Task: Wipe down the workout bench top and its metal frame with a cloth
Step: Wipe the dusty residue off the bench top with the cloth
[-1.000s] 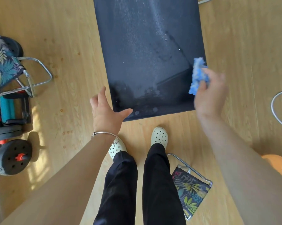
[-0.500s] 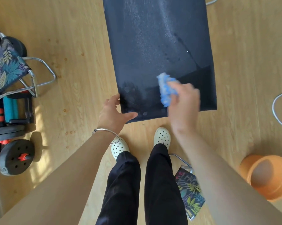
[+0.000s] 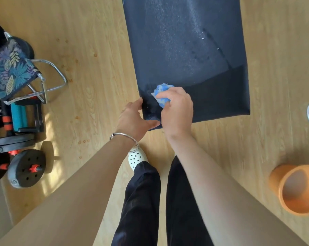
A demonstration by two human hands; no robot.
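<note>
In the head view, the blue cloth [image 3: 161, 94] is seen bunched in the right hand [image 3: 176, 110], whose fingers are curled round it and by which it is pressed onto the black bench top [image 3: 185, 50] close to the near left corner. A second ago the same cloth was held at the right edge of the pad, and half a second ago near the middle, so a full right-to-left stroke across the near end has just been carried through. The left hand [image 3: 132, 119], which a second ago was held open and clear of the pad, is now laid against that corner, thumb along the near edge and fingers, fairly straight, against the left edge; nothing is enclosed by it, and it is judged to be steadying the bench against the push of the stroke. A darker band is shown across the near right part of the pad, while a pale dusty haze is left over the far part; this is taken to mean that only the nearest strip has been cleaned and most of the top is yet to be wiped. The metal frame is hidden beneath the pad, and appears not yet to have been dealt with. An orange bowl [image 3: 296, 189] is set on the floor at the near right, well apart from the bench.
</note>
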